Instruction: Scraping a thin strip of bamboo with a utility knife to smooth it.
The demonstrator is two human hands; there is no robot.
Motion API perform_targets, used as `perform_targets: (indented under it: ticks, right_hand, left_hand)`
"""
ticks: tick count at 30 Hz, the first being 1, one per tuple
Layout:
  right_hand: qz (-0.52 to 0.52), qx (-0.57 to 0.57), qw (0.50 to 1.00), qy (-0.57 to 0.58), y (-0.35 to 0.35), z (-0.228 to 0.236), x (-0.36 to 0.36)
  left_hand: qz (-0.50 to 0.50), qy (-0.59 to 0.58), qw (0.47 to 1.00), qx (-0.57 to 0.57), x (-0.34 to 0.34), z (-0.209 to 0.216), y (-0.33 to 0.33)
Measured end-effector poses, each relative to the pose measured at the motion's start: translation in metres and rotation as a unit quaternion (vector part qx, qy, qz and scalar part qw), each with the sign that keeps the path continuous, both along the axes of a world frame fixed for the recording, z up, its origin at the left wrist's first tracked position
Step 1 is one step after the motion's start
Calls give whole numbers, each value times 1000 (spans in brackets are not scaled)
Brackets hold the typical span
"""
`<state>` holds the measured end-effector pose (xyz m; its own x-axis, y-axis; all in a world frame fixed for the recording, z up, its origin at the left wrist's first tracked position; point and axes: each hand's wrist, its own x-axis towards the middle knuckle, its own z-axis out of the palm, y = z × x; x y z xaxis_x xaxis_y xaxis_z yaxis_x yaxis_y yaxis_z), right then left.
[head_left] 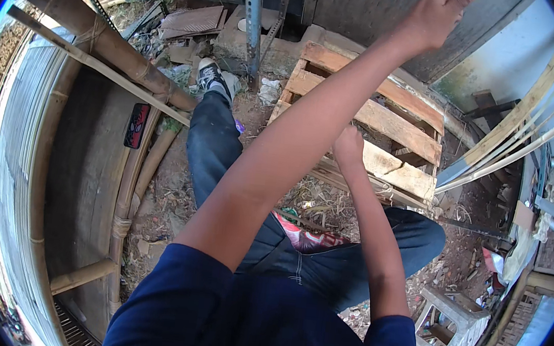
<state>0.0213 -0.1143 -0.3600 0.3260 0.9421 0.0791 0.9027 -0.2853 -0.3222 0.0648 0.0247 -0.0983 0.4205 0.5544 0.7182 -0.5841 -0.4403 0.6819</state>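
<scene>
1. While the left arm reaches across the body, its left hand (pixel 435 19) hangs at the far right, fingers curled into a fist; whether they grip anything, I cannot tell.
2. The right hand (pixel 349 145) is also clenched, just over the near side of the wooden pallet (pixel 404 134); anything inside it is hidden, and contact with the slats is unclear.
3. The pallet lies right of centre, beyond the legs; set so low and close, it probably serves as a surface within easy reach.
4. The left leg stretches far, its shoe (pixel 210 74) near the metal post (pixel 252 32), while the right knee bends outward, likely to make room for the arms.
5. Pale strips (pixel 516 149) fan out to the pallet's right.
6. On the left, a phone (pixel 137 126) rests on a bamboo frame (pixel 124 191), perhaps for safekeeping.
7. As for containers, a red-and-white sack or wrapper (pixel 305 235) lies between the thighs, its contents unseen.
</scene>
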Motion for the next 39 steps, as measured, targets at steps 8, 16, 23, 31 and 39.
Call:
perform_targets:
  ticks: [8,16,23,31,39]
  right_hand:
    - [8,-72,996,-53,-16,-26,2]
    - [-28,17,999,-27,-4,-2,-9]
    - [17,-27,999,-42,5,11,-10]
    - [7,-52,998,-38,0,0,-5]
    - [-1,-88,995,-46,-7,-11,-9]
  left_hand:
    - [79,69,994,-32,-36,6,-4]
    - [134,83,986,-55,-66,13,2]
    - [193,111,975,-20,-70,7,2]
    - [186,110,976,-21,-62,6,4]
    - [148,85,985,-28,-68,3,6]
